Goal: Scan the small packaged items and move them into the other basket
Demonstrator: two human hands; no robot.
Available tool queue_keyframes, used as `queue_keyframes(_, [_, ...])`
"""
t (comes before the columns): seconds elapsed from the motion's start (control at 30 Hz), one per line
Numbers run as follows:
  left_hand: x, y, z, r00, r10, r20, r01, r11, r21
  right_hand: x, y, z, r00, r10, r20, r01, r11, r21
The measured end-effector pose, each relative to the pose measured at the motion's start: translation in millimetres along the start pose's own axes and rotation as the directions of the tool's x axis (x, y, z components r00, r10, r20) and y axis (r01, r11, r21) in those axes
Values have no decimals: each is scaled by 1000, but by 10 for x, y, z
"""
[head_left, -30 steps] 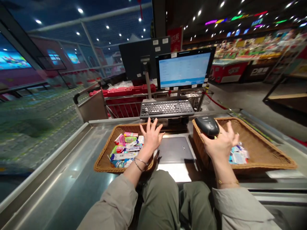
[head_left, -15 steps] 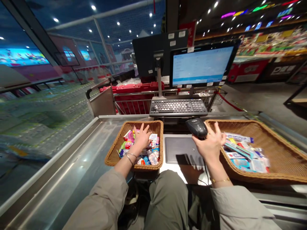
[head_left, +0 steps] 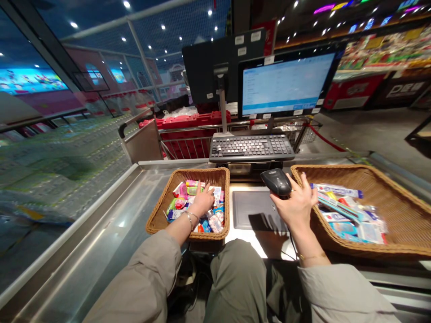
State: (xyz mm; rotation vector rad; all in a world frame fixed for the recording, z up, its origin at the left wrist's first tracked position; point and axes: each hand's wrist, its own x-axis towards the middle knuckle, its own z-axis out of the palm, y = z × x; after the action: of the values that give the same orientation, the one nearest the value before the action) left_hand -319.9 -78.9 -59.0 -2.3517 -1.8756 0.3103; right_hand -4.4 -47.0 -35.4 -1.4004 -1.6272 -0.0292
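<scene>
Wicker is boxing in my left hand (head_left: 203,204) as it is reaching down into the left basket (head_left: 222,197). Its fingertips are pressing among small retail packets (head_left: 198,190), but I cannot tell whether they are pinching one or only resting on top. A clear plastic packet (head_left: 215,223) is lying just beside my hand. These packets look light and soft-sided, and their glossy wrapping is likely to slip, so I'd take each one by a firm edge rather than by its loose film.

My right hand (head_left: 296,202) is holding a black handheld barcode scanner (head_left: 276,181), with the thumb side closed around its body and the other fingers fanning upward. The scanner looks light but smooth, so its narrow grip seems the safest place to hold it — and its thin cord (head_left: 292,242) is trailing down past my wrist. It is hovering over a dark flat pad (head_left: 256,210) set between the two baskets.

To my right, the wider right basket (head_left: 400,193) is holding long, stiff-looking cartons (head_left: 336,190) and more packets, with bare wicker showing beyond them. The low rims are easy to clear, but the pad's strip is a narrow lane between them. A black keyboard (head_left: 251,148) is sitting just beyond it, and a stainless steel counter (head_left: 84,233) is stretching away on my left — smooth, open room.
</scene>
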Motion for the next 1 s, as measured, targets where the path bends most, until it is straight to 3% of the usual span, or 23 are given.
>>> queue_keyframes(0.17, [-5, 1, -21, 1000, -2, -28, 1, 1000, -19, -6, 13, -6, 1000, 13, 4, -13, 1000, 9])
queue_keyframes(0.33, [-33, -59, -258, 993, -61, -104, 53, 996, -69, -11, 24, -13, 1000, 15, -10, -15, 1000, 27])
queue_keyframes(0.43, [-42, -168, -437, 972, -145, -183, 106, 972, -210, -13, 28, -18, 1000, 8, -21, -8, 999, 33])
queue_keyframes(0.57, [-60, -356, -571, 950, -236, -204, 113, 870, -480, -12, 25, -30, 1000, 10, -12, -10, 1000, 23])
queue_keyframes(0.77, [-150, -545, -425, 968, -225, -115, 27, 544, -839, -16, 38, -31, 1000, 10, 0, -10, 1000, 22])
queue_keyframes(1.0, [-194, -594, -215, 954, -285, -90, 70, 506, -859, -30, 52, 0, 1000, -5, -13, 5, 1000, 23])
